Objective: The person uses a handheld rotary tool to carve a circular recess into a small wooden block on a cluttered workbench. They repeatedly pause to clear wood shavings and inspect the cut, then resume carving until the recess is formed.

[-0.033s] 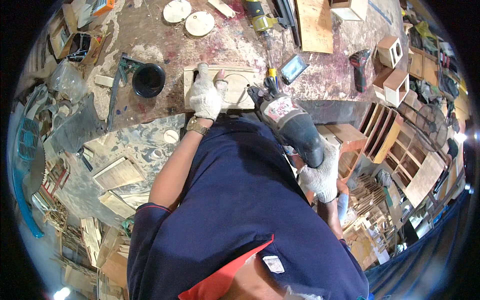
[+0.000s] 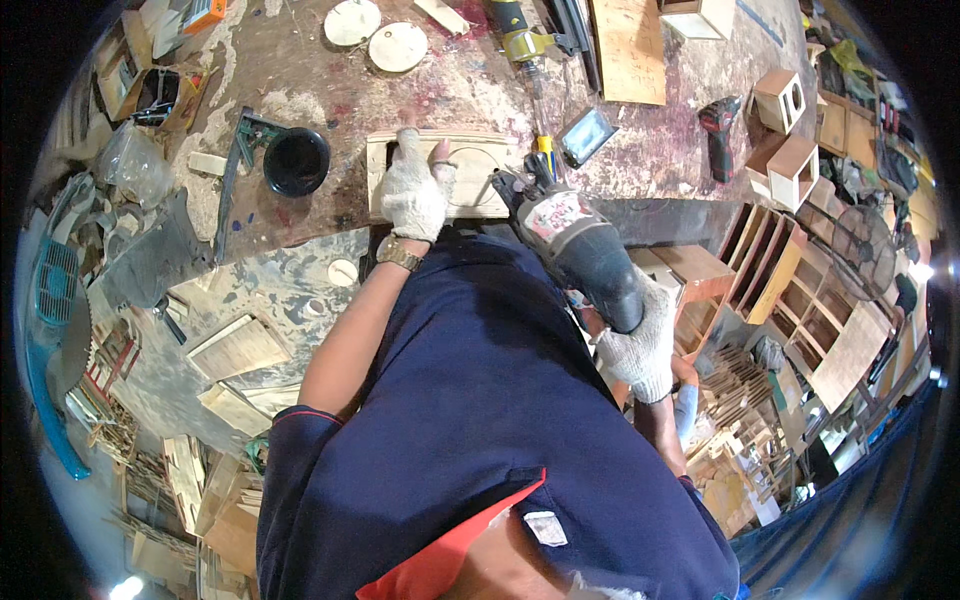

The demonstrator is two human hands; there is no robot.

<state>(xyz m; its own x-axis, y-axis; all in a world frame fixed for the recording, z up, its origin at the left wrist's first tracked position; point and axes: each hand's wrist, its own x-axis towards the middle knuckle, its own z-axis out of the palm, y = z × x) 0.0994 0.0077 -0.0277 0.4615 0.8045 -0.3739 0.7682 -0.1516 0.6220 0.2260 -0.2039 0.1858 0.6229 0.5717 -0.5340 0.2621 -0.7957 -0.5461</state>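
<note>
A pale wooden panel (image 2: 482, 196) with a round outline marked on it lies at the bench's near edge. My left hand (image 2: 413, 190), in a white knit glove, rests on its left part with fingers stretched out and apart. At the panel's right edge is the front end of a dark jigsaw (image 2: 585, 245), tilted toward me. Its blade is too small to make out. My right hand (image 2: 645, 345), gloved too, is closed around the rear of the jigsaw. The tool's body hides part of that grip.
The worn bench (image 2: 330, 95) carries a black round bowl (image 2: 297, 161), two wooden discs (image 2: 398, 47), a cordless drill (image 2: 719, 138) and small wooden boxes (image 2: 782, 170). A yellow-and-black power tool (image 2: 518, 40) lies ahead. Wood offcuts (image 2: 238, 345) are at lower left, shelving (image 2: 765, 265) at right.
</note>
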